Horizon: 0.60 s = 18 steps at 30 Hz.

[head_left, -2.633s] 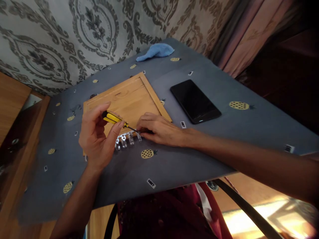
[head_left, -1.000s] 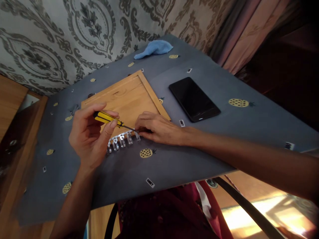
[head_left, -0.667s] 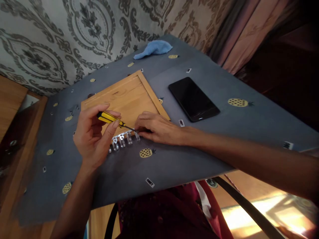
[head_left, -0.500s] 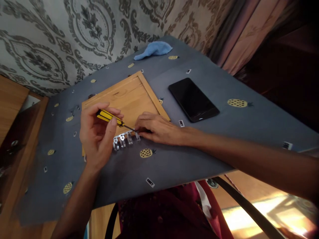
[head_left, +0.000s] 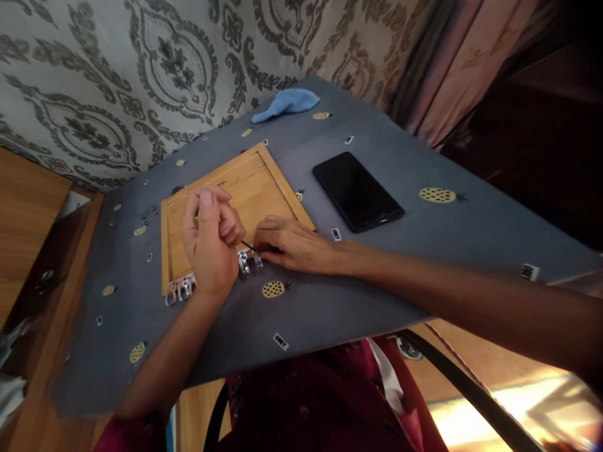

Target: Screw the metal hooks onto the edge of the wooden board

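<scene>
My left hand (head_left: pixel 211 242) is closed around the handle of a screwdriver (head_left: pixel 249 246). Only its thin dark shaft and a bit of yellow handle show. The shaft's tip meets the rightmost metal hook (head_left: pixel 257 259) on the near edge of a framed wooden board (head_left: pixel 277 182). My right hand (head_left: pixel 296 245) rests at that same edge, its fingers pressed together beside the tip; what they pinch is hidden. Several more silver hooks (head_left: pixel 183 287) line the edge, partly covered by my left hand and wrist.
A black smartphone (head_left: pixel 358 191) lies right of the board on the grey pineapple-print tablecloth (head_left: pixel 358 282). At the back is a crumpled blue cloth (head_left: pixel 287 103). Small metal pieces (head_left: pixel 149 213) lie left of the board. Patterned wallpaper (head_left: pixel 174 69) rises behind the table.
My left hand has gone from a loose hold, with the yellow handle showing, to a turned, closed grip that hides it. It has shifted right. My right hand stays at the edge.
</scene>
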Motion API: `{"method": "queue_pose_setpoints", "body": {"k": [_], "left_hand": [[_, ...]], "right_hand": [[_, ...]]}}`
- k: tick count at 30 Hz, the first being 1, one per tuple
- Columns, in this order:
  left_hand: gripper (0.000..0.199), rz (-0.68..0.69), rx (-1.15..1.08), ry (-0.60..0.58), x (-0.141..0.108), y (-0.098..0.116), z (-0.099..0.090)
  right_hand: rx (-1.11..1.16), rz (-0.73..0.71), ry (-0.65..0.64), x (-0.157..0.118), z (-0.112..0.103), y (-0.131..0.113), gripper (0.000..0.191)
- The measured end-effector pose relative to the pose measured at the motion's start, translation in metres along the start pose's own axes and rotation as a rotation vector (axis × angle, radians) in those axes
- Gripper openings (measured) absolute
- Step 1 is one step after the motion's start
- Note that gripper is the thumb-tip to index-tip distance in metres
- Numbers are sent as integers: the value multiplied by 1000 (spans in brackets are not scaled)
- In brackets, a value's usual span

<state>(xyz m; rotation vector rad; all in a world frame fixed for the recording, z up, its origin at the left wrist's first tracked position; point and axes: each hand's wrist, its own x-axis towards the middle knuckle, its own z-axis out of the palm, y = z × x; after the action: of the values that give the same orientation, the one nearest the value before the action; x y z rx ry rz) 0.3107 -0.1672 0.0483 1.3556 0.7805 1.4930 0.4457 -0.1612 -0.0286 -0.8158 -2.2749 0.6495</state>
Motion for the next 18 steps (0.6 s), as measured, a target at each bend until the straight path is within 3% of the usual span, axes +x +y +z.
{"method": "queue_pose_setpoints", "body": {"k": [4, 10, 13, 18], "left_hand": [[35, -74, -57, -136, 7, 2, -2], [24, -157, -96, -331, 12, 5, -14], [20, -118, -75, -280, 14, 4, -17], [17, -56, -44, -42, 14, 3, -16]], "right_hand": [[10, -1, 0, 0, 1, 0, 9], [15, -10, 15, -1, 1, 0, 9], [22, -9, 4, -1, 0, 0, 9], [14, -17, 6, -1, -1, 0, 9]]}}
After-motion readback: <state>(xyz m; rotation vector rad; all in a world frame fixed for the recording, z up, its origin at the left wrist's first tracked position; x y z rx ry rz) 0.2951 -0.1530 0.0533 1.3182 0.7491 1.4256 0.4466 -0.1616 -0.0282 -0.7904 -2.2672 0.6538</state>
